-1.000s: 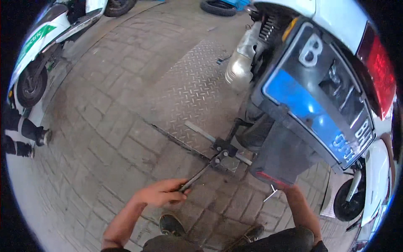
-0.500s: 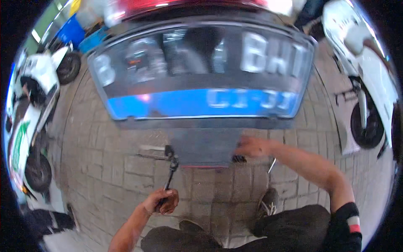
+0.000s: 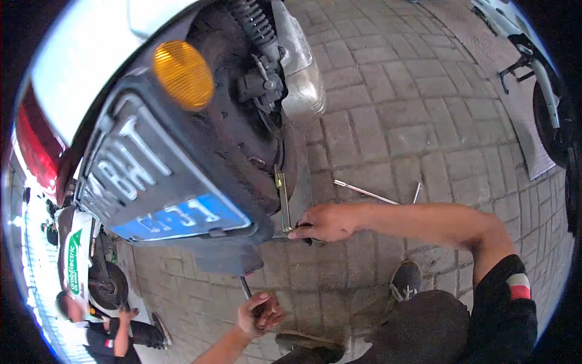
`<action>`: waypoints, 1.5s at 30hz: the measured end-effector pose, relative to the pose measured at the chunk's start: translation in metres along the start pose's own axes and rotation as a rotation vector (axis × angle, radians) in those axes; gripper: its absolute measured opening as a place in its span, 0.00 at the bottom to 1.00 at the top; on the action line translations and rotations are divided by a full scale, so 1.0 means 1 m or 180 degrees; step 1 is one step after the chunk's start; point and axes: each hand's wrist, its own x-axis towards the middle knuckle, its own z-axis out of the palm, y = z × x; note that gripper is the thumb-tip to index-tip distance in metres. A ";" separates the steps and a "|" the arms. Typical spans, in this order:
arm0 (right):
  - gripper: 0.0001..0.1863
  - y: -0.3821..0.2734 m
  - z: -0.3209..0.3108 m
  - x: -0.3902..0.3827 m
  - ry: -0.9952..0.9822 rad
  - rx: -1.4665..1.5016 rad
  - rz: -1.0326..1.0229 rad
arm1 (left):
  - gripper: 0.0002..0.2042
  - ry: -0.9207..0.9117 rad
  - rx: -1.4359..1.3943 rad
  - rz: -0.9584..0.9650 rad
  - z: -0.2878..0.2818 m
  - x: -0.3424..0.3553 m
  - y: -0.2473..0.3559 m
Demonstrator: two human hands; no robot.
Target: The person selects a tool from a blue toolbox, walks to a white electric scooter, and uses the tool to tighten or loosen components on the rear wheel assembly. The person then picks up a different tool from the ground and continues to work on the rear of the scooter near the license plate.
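Observation:
The rear of a motor scooter fills the upper left, with its black tyre (image 3: 242,151), a number plate (image 3: 151,176) with a blue lower band, and a grey mudguard flap (image 3: 221,258) below. My right hand (image 3: 324,223) reaches in from the right, fingers closed at the lower end of a gold-coloured metal bracket (image 3: 284,203) beside the wheel. Something dark under those fingers is too hidden to name. Below the flap, my left hand (image 3: 260,312) has curled fingers at the end of a thin dark tool handle (image 3: 245,287). The flap hides the tool's head.
Bright metal rods (image 3: 367,191) lie on the paving, partly behind my right forearm. An orange reflector (image 3: 183,74) and an exhaust (image 3: 303,76) stick out from the scooter. Other scooters stand left and right (image 3: 548,97). Another person (image 3: 100,330) is at the lower left.
My view has swung from straight behind the number plate to the scooter's right side, uncovering the wheel and bracket. The left hand's tool head is now hidden behind the flap.

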 end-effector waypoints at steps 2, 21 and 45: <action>0.39 0.005 0.003 0.005 -0.0067 0.0017 0.0002 | 0.17 0.0065 -0.0308 0.0371 0.026 0.017 -0.015; 0.33 0.002 -0.024 0.011 -0.0909 -0.0029 -0.0566 | 0.18 0.0250 -0.0232 0.0663 -0.041 -0.047 0.010; 0.28 0.008 -0.001 0.017 -0.0493 0.0157 -0.0393 | 0.07 0.0691 0.0466 0.0467 -0.085 -0.029 0.023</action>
